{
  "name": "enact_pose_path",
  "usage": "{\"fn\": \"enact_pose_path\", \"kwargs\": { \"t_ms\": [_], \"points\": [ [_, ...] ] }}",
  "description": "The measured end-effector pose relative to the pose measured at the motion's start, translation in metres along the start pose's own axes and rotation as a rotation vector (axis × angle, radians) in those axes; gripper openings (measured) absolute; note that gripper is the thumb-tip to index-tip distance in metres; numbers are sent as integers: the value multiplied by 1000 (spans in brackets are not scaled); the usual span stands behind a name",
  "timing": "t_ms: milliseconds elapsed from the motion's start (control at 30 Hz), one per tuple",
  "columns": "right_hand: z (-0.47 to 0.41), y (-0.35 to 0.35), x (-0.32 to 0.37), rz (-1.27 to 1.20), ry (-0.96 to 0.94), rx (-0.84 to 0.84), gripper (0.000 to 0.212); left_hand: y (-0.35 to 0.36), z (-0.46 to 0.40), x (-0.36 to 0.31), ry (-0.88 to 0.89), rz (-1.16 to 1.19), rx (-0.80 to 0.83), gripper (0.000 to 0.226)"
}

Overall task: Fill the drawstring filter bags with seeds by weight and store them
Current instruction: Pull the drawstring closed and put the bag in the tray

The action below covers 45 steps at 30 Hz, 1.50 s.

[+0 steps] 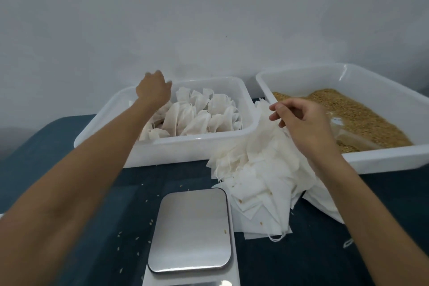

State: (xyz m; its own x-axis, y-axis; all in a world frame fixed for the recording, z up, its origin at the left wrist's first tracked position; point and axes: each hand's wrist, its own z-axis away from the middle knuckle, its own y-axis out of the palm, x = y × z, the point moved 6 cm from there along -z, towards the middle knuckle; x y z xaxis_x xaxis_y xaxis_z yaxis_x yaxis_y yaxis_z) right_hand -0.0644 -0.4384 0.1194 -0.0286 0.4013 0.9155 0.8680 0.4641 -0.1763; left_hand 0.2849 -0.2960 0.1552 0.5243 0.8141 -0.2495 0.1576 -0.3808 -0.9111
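- While my right hand (301,121) sits curled over the top of the empty filter bag pile (262,169), fingertips pinching at a sheet edge, I could easily lift two stuck bags instead of one, they're that thin.
- Left hand (152,88) is way out over the far left corner of the storage tub (162,148), above the filled bags (199,114). Can't tell if it's holding anything, it's blurry.
- Pile leans between both tubs and droops toward the scale (191,230), so a tug might drag sheets onto the plate and mess up the reading.
- Seed tub (383,90) is at the bench's right edge, seeds (362,116) heaped inside.
- Stray seeds (148,232) are scattered on the bench left of the scale, one on the plate.
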Motion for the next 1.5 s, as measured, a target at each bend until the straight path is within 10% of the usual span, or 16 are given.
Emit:
{"fn": "enact_pose_path", "kwargs": {
  "t_ms": [100, 200, 400, 667, 967, 1233, 1500],
  "points": [
    [0, 0, 1, -17, -5, -10, 17, -39, 48, -35, 263, 227, -294, 28],
    [1, 0, 4, -45, -12, -14, 17, -57, 130, -78, 701, 337, -224, 11],
    [4, -1, 11, -58, -38, 1, 17, -11, 240, -128, 1184, -285, 46, 23],
    [4, -1, 9, -63, -51, 15, 17, 21, 242, -135, 1170, -554, 161, 29],
    [3, -2, 9, -58, -56, 20, 17, -18, 251, -135, 1106, 114, -140, 20],
    [37, 10, 54, -26, -354, -20, 15, -42, 251, -57, 417, 885, -44, 11],
    [81, 68, 54, -76, -301, 396, 22, -17, 265, -1, 32, 1286, 112, 21]
  ]
}}
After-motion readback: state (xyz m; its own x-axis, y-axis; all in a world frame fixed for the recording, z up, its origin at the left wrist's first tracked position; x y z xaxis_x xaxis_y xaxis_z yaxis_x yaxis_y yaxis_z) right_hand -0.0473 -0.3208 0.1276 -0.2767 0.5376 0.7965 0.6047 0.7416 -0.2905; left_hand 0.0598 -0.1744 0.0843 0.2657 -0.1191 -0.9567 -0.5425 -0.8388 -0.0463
